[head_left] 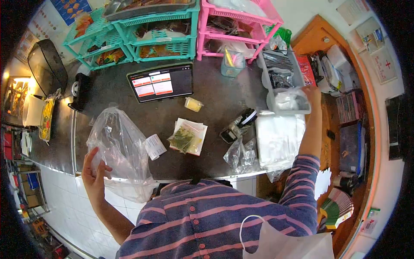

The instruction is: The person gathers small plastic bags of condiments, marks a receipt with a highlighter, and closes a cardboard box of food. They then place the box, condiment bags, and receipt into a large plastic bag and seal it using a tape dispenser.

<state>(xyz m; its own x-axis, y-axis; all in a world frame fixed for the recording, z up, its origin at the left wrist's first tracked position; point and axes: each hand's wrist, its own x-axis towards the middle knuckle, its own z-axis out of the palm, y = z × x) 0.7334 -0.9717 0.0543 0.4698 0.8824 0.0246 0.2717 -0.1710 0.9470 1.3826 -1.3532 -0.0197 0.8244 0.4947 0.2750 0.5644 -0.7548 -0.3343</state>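
The dark worktop (pixel 207 86) is filling the middle of the view. A teal rack (pixel 166 58) is standing along its back, holding packets on its tiers and a metal tray (pixel 146 9) on top. A pink rack (pixel 224 28) is standing beside it to the right, also carrying packets. The clear bag (pixel 118 142) is lying puffed up on the left of the worktop, its lower end hanging over the front edge. On the right, the bin (pixel 269 82) is holding dark packs at its far end and clear, whitish plastic at its near end. A white stack (pixel 280 140) is lying just in front of the bin, partly wrapped in plastic. The tablet (pixel 161 83) is showing a lit screen in front of the teal rack.

The left hand (pixel 94 179) is hovering at the bag's left side, its fingers spreading apart and curling slightly; whether they are touching the plastic is unclear. The right hand (pixel 312 91) is reaching to the bin's near right corner; its fingers are too hidden to tell whether they are apart or together.

A green packet (pixel 183 137) is resting on white papers (pixel 197 147) at the centre. A cup (pixel 233 67) is holding a yellow pen (pixel 228 57) near the pink rack. A printed slip (pixel 155 146) is lying against the bag's right side. A small yellow tub (pixel 193 104) is sitting just below the tablet.
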